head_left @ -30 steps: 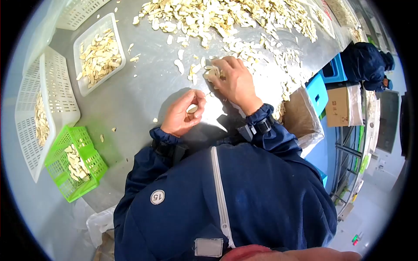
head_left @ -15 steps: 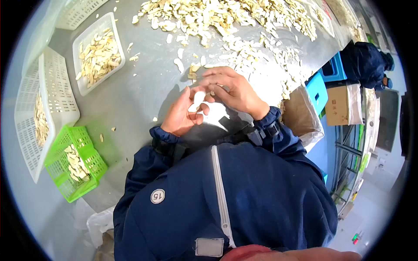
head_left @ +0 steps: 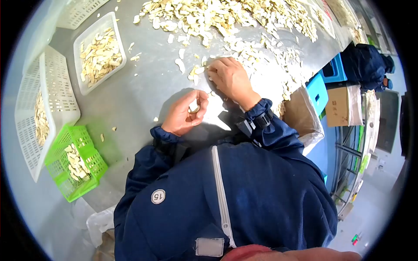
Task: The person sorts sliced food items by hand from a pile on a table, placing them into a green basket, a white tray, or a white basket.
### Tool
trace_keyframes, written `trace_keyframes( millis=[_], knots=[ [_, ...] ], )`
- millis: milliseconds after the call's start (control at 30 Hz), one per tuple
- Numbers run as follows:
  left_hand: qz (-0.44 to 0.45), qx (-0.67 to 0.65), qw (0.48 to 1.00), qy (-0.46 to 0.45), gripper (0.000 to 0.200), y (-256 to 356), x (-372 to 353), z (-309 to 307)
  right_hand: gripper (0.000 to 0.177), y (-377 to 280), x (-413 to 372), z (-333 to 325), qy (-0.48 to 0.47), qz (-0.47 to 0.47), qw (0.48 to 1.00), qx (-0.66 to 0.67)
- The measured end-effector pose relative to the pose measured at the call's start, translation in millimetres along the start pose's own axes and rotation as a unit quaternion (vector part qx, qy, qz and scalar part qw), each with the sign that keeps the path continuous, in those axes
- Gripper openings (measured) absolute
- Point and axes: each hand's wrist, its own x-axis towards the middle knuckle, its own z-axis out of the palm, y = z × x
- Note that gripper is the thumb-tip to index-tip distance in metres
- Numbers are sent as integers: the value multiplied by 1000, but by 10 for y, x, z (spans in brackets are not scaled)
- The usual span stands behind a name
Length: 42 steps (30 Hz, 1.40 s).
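Observation:
My left hand (head_left: 185, 114) is held above the metal table with its fingers curled round pale, flat slices (head_left: 193, 105), partly hidden by the fingers. To its right, further forward, my right hand (head_left: 231, 81) reaches down to the tabletop, palm down, its fingers bent together. Its fingertips are beside a few loose slices (head_left: 196, 72); whatever may be between them is hidden. Beyond both hands spreads a large heap of the same cream-coloured dried slices (head_left: 204, 17), thinning out towards the right.
On the left stand a white tray of slices (head_left: 120, 48), a white perforated basket (head_left: 63, 93) and a green basket (head_left: 95, 162). A lined carton (head_left: 300, 115) is at the table's right edge. Another person in dark clothing (head_left: 363, 65) is beyond blue stools (head_left: 320, 93).
My right hand has moved away from the left one, forward and down to the loose slices. The fingers of my left hand have curled further round the slices in it.

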Motion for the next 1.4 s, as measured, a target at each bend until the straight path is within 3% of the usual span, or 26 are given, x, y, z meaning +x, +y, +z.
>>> trace_keyframes(
  millis=[133,233,433,533,567,667,700,833,933,967,1067,1200,1400],
  knots=[
    [-3,9,1000,-2,34,6,8,-1,10,-57,40,-11,36,-13,999,33],
    [1,12,1000,-2,34,8,6,-8,11,-157,137,73,55,-35,998,-25],
    [19,18,1000,-18,41,5,9,-32,17,-140,145,-111,-59,1,998,-12],
    [18,27,999,29,44,57,8,147,22,-143,9,-353,-66,-33,967,243],
    [18,22,999,18,45,45,13,123,25,-85,-75,-363,-40,-29,965,256],
    [14,10,1000,-5,46,5,19,-14,26,36,-217,-557,-63,202,960,183],
    [7,5,1000,-6,44,1,12,-41,22,86,-261,-543,-64,204,971,107],
    [37,98,994,18,31,-10,7,22,19,35,-409,-521,-105,136,979,111],
    [5,18,1000,11,21,14,9,20,17,178,-314,-384,12,83,995,-46],
    [9,17,1000,12,19,19,3,25,16,178,-304,-374,27,96,994,-35],
    [8,8,1000,13,16,14,-14,39,16,-7,-208,-367,-5,89,995,48],
    [8,-6,1000,7,15,5,10,11,16,-99,-289,-247,-38,6,999,7],
    [10,-1,1000,7,15,21,-4,33,15,104,-482,-505,-86,30,995,29]
  ],
)
